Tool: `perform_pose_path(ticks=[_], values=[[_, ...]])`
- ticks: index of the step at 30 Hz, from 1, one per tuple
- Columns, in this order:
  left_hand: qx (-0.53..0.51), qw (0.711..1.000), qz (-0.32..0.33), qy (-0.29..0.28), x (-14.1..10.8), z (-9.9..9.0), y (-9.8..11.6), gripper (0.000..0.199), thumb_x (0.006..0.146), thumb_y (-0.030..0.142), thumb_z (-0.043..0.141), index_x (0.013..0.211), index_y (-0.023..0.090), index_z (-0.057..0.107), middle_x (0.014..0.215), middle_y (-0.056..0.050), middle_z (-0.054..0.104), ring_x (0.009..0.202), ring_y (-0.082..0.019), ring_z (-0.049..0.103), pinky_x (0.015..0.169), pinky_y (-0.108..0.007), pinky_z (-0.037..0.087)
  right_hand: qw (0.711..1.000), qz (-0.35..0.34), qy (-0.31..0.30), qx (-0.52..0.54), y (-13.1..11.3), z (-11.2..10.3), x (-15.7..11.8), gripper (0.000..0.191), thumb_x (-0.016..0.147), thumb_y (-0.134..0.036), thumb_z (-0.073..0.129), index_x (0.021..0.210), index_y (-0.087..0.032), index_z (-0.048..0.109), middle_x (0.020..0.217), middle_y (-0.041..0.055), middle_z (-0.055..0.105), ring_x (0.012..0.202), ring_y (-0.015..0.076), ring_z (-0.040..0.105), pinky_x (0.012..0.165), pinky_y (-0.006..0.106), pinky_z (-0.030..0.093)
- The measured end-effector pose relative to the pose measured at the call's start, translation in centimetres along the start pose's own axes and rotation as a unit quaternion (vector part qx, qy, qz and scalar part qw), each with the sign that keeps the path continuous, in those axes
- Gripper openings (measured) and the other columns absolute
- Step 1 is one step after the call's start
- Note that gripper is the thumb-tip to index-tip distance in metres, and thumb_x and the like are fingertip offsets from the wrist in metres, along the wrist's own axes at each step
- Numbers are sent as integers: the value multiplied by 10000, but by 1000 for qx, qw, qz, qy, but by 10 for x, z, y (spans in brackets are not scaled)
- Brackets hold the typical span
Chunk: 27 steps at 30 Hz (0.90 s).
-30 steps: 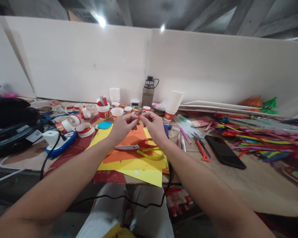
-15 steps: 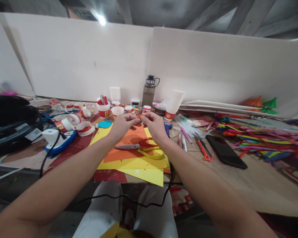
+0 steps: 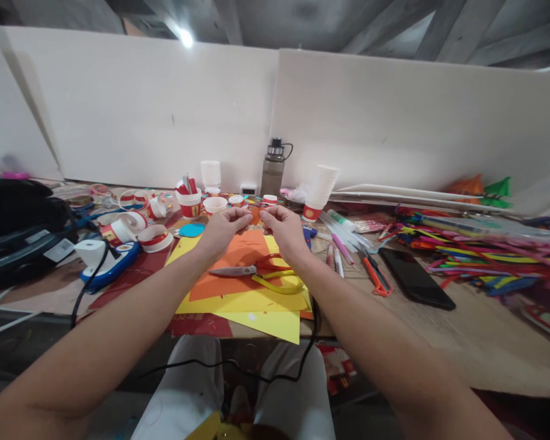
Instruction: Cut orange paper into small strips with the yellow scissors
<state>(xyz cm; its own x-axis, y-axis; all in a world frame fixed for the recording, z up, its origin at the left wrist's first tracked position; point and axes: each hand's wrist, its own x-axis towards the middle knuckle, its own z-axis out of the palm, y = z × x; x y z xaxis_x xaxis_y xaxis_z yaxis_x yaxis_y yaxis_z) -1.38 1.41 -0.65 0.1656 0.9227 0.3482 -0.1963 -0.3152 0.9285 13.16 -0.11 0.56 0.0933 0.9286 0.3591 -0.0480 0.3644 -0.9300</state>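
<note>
My left hand (image 3: pixel 227 229) and my right hand (image 3: pixel 284 229) are raised over the sheets, fingertips pinched and facing each other. Between them shows a small orange piece (image 3: pixel 255 214), which both hands seem to hold by its edges. Below lie an orange sheet (image 3: pixel 242 247) and yellow sheets (image 3: pixel 275 324). Scissors with red and yellow handles (image 3: pixel 279 282) rest on the orange sheet, blades pointing left, just under my right hand. A blue disc (image 3: pixel 192 230) lies left of my left hand.
Cut cup rings (image 3: pixel 154 238) and a blue power strip (image 3: pixel 112 272) are at the left. Behind stand a bottle (image 3: pixel 272 171) and stacked paper cups (image 3: pixel 321 189). To the right lie an orange cutter (image 3: pixel 376 278), a phone (image 3: pixel 415 278) and coloured pipe cleaners (image 3: pixel 476 250). A black cable (image 3: pixel 252 377) hangs in front.
My hands have moved slightly apart, and more of the orange piece shows between the fingertips. The whole view has shifted a little.
</note>
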Motion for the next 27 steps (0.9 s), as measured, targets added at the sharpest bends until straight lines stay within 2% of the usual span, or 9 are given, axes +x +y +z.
perform_pose_path(ticks=[11,21,27], values=[[31,999,-18,-5,-2,0,2,269,683,374,723,781,135,646,691,-38,667,591,-104,582,581,-237,400,997,-40,-46,-55,4,-2,0,172,753,-343,602,729,-175,631,594,-15,592,552,100,538,586,254,484],[77,997,26,-9,-7,2,7,294,716,410,694,785,126,662,668,-53,678,611,-123,591,604,-255,425,996,-57,-45,-54,-1,0,-3,177,732,-340,638,745,-163,630,625,-14,590,575,105,533,574,250,463],[46,999,-5,-29,-5,1,4,301,686,400,727,812,131,677,705,-51,683,625,-114,585,616,-247,425,996,-42,-36,-64,-2,0,-3,177,719,-346,643,740,-170,638,641,-11,611,580,106,533,566,247,466]])
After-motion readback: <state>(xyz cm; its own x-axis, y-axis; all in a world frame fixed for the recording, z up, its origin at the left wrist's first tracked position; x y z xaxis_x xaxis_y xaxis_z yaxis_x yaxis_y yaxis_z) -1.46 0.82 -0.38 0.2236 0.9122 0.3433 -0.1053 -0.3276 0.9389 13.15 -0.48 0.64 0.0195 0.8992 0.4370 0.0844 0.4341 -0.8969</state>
